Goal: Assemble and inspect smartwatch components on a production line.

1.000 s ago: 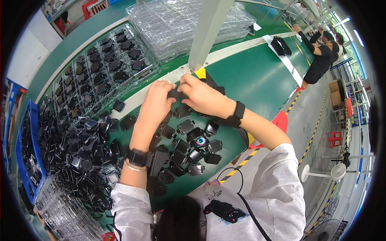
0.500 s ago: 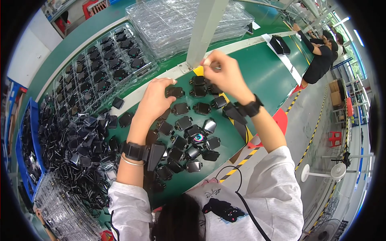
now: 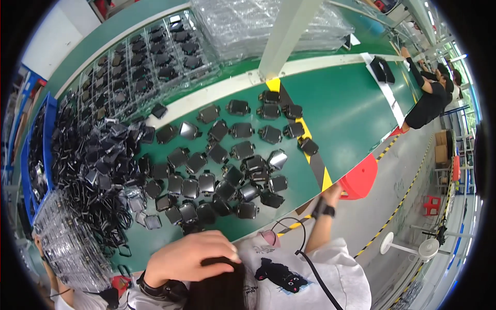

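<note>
Across a bright workshop, a long green table [image 3: 341,108] is seen, crossed by yellow-and-black striped tape [image 3: 316,164]. Beyond the left grip [image 3: 194,254], black squarish watch-shaped bodies [image 3: 190,187] with small end lugs are scattered over the green surface, the closest lying just past the knuckles. The left grip is held over dark hair [image 3: 217,289] by the near edge; its fingers are curved and parted from the thumb, and nothing is seen held in it. The right grip [image 3: 334,193] is held just beside a red plastic seat [image 3: 360,176]; it is partly hidden, so whether it is closed, or touches the seat, cannot be told. Left of and beyond the left grip, a dense heap of black pieces [image 3: 103,155] is piled, flanked by a blue plastic bin [image 3: 47,150]. Farther beyond, a clear moulded tray [image 3: 209,66] is filled with black bodies. Well beyond the right grip, a person in black [image 3: 433,106] is seen.
</note>
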Available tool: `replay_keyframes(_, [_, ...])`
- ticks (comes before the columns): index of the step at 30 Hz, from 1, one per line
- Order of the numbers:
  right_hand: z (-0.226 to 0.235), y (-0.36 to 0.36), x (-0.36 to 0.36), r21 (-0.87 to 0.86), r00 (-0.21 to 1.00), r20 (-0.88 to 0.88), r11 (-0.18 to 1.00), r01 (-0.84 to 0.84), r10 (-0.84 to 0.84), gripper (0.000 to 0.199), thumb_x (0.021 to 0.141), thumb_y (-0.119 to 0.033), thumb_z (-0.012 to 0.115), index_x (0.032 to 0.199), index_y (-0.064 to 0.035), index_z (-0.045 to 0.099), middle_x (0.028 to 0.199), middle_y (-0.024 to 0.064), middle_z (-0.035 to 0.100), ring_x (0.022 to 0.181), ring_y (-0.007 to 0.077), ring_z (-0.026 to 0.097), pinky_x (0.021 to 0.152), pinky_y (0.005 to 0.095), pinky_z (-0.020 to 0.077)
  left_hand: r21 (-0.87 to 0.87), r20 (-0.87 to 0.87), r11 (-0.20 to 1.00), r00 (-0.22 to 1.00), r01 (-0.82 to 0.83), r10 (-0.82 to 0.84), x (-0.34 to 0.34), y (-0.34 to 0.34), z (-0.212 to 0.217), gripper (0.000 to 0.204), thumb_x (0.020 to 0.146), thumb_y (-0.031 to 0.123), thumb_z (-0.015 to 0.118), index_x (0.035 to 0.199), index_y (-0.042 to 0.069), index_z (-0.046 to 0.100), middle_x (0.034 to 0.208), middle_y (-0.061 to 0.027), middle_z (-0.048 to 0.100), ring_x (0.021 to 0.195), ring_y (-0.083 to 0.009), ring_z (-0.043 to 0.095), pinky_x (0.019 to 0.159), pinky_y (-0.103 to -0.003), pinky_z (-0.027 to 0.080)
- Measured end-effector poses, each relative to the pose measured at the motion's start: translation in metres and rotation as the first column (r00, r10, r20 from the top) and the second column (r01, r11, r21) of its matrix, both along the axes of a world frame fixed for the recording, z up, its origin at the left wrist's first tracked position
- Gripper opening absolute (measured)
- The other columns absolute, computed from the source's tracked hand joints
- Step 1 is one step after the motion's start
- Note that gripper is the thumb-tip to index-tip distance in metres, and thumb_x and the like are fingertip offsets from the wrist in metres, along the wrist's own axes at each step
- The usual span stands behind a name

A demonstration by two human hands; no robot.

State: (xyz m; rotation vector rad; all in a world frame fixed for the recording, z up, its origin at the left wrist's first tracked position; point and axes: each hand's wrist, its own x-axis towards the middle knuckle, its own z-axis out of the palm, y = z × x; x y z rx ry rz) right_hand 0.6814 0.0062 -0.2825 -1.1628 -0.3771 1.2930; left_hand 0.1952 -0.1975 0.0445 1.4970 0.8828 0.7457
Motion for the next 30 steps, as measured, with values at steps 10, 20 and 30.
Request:
replay_keyframes(10, [-0.01, -0.02, -0.053, -0.087, 0.923, 0.364, 0.982, 0.168, -0.125, 0.016, 0.09, -0.018, 0.052, 0.083, -0.0044, 0.058, 0.073, 0.0032, 0.055, 0.067, 0.0136, 0.052, 0.061, 0.0289, 0.0429, 0.091, -0.296, 0.788, 0.739, -0.609, 0.605, 0.003, -0.04, -0.01, 0.019, 0.076, 0.001, 0.066, 0.096, 0.002, 0.065, 0.095, -0.0098, 0.068, 0.085, -0.0213, 0.064, 0.074, -0.035, 0.05])
replay_keyframes(20, [0.231, 0.008, -0.14, 0.678, 0.695, 0.5, 0.732, 0.057, -0.517, 0.018, 0.096, -0.012, 0.05, 0.089, 0.0018, 0.059, 0.084, 0.0053, 0.059, 0.076, 0.0135, 0.055, 0.073, 0.027, 0.0461, 0.713, -0.507, 0.627, 0.387, -0.314, 0.771, -0.06, 0.143, -0.07, 0.03, 0.071, -0.004, 0.068, 0.1, -0.002, 0.064, 0.096, -0.0177, 0.064, 0.085, -0.0354, 0.062, 0.081, -0.039, 0.049])
replay_keyframes(30, [0.295, 0.06, -0.393, -0.005, 0.027, 0.964, -0.12, -0.993, -0.265, 0.018, 0.076, -0.009, 0.068, 0.087, 0.0028, 0.06, 0.088, 0.0163, 0.061, 0.08, 0.0351, 0.06, 0.073, 0.0377, 0.0493, 0.383, -0.367, 0.678, 0.57, -0.628, 0.735, -0.062, 0.167, -0.076, 0.051, 0.055, -0.012, 0.074, 0.103, -0.003, 0.059, 0.089, -0.0078, 0.066, 0.079, -0.0173, 0.062, 0.074, -0.029, 0.051])
